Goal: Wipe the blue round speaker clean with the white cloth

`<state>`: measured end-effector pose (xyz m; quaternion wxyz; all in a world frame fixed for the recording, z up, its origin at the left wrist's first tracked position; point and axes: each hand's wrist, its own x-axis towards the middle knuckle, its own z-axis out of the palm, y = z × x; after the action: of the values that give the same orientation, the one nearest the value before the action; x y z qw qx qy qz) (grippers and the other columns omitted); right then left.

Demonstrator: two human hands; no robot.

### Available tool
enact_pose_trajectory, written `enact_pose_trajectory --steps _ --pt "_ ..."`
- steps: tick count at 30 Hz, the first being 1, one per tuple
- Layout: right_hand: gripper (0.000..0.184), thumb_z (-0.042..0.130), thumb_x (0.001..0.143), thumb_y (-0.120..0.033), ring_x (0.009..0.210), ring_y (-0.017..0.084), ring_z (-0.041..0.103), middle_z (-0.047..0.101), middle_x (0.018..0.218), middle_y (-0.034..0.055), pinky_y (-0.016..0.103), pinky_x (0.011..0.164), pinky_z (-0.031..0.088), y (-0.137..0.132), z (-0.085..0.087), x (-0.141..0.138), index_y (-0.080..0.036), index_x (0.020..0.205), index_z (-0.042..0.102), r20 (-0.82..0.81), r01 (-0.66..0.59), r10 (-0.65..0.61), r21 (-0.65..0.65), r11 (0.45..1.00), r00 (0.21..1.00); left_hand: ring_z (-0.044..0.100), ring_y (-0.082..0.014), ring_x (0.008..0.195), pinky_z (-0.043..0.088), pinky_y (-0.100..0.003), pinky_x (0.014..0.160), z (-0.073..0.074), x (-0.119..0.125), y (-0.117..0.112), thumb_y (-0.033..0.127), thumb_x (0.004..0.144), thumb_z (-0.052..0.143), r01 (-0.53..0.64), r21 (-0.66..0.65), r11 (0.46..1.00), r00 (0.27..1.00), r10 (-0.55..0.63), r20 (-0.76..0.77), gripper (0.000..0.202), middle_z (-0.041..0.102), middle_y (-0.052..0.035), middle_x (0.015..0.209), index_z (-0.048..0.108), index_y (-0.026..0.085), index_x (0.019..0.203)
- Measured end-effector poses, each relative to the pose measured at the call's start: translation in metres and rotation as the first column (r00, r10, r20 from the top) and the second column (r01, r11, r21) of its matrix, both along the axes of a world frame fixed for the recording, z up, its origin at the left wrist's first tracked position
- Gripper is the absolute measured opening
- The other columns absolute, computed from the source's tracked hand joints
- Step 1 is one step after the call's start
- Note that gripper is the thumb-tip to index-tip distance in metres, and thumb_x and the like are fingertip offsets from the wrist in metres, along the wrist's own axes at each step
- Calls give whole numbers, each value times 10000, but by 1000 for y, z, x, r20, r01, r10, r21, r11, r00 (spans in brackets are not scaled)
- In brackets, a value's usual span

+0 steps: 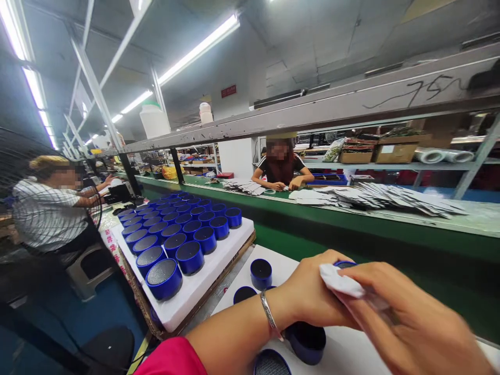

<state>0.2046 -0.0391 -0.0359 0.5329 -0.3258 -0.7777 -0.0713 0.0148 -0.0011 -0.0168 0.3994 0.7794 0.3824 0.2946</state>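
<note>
While left hand grips blue speaker | white tray: blue speakers

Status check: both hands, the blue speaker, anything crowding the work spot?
Left hand wrapped round blue speaker. Right hand pressing white cloth on its top. Loose speakers close below; full tray sits left, apart.

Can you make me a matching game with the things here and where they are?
Things:
1. white cloth
2. bracelet
3. tray of blue speakers
4. stack of flat sheets

Places:
A. on the far bench, right of the seated person
B. under the right hand's fingers
C. on the left wrist
D. left of the hands, on the near table

Pairs: 1-B, 2-C, 3-D, 4-A
</note>
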Motion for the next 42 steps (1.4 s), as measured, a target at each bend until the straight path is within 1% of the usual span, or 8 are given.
enact_pose_trajectory --steps 4,9,12,16,19,30,36,42 --pt "141 611 1201 -330 822 225 775 786 1002 14 323 700 596 -1 9 -18 -278 1175 740 11 74 -75 82 994 997 753 -264 1084 626 -317 960 -8 10 0 284 676 1013 54 93 994 997 -58 43 478 805 -7 1110 707 235 1040" --pt "273 610 1199 -470 720 263 772 783 872 25 357 591 582 2 7 -7 -290 1082 778 48 14 -13 -22 1000 999 732 -243 957 579 -294 829 -7 14 5 365 702 978 103 194 976 967 -53 -248 428 732 21 880 579 230 783" --pt "348 637 1178 -548 635 267 736 797 884 53 368 476 500 5 3 0 -279 1025 796 12 107 -107 -117 987 994 722 -230 892 539 -293 757 -6 13 5 414 727 941 68 211 975 961 -7 -276 398 710 31 858 596 252 841" --pt "389 680 1166 -621 546 248 681 797 860 54 364 458 508 6 -5 4 -279 1055 830 31 49 -43 -236 970 999 713 -231 832 475 -289 647 -8 13 6 432 707 930 128 318 939 948 -22 -317 411 698 24 833 567 254 781" --pt "415 672 1152 -642 442 237 595 730 714 25 373 410 453 8 -10 3 -284 1000 816 -21 98 -105 -221 970 994 762 -245 887 502 -274 672 -7 13 6 400 704 933 96 323 942 956 3 -293 366 758 27 888 632 259 857" --pt "461 664 1116 -696 474 256 611 732 728 40 379 423 444 17 -11 4 -286 951 795 6 133 -137 -283 950 991 787 -283 999 552 -302 794 -5 9 4 411 711 912 72 214 974 944 2 -329 397 814 9 1039 721 287 1036" --pt "356 683 1105 -574 425 237 560 697 674 6 370 420 417 16 -14 1 -294 896 746 -20 167 -172 -153 974 985 782 -262 887 516 -284 693 -9 8 4 441 708 924 43 287 957 953 46 -299 404 800 18 967 725 295 1028" --pt "384 699 1096 -594 374 227 508 618 575 -13 367 402 397 14 -18 2 -284 875 747 -34 166 -178 -230 959 983 767 -254 846 468 -281 635 -8 8 4 430 710 895 58 330 942 949 51 -312 363 785 19 943 690 290 974"
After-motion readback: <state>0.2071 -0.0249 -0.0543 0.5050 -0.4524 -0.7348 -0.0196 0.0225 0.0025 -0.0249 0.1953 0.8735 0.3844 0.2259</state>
